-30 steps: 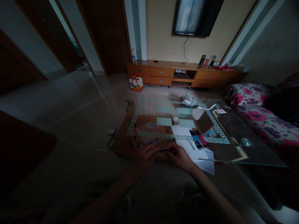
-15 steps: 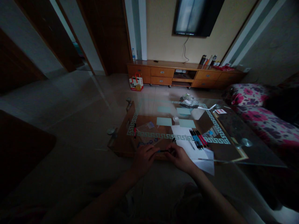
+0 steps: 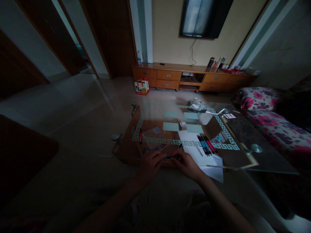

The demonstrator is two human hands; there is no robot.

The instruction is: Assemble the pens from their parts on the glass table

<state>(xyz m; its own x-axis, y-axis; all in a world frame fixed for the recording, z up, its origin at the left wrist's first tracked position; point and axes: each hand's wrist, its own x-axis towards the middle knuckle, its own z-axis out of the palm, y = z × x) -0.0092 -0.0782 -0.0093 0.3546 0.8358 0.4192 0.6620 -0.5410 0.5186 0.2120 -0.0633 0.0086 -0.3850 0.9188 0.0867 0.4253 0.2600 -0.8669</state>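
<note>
Between my two hands, over the near edge of the glass table (image 3: 272,166), a dark pen (image 3: 168,157) with a bit of blue is held sideways. My left hand (image 3: 151,163) is closed round its left end. The fingers of my right hand (image 3: 186,164) pinch its other end, mostly hidden by them. A small black piece (image 3: 180,145) lies just beyond my right hand. On white paper (image 3: 191,149) to the right rest a row of blue, black and red pens (image 3: 207,144) and a thin separate pen (image 3: 199,150).
A red and black pen (image 3: 140,136) and clear plastic packaging (image 3: 152,132) lie on the table's left. Farther back are a crumpled plastic bag (image 3: 196,105) and a red and white card (image 3: 229,116). A flowered sofa (image 3: 274,121) stands at the right, a low cabinet (image 3: 167,75) by the wall.
My right hand has come slightly closer to my left, so less of the pen shows between them. The things on the table have stayed put.
</note>
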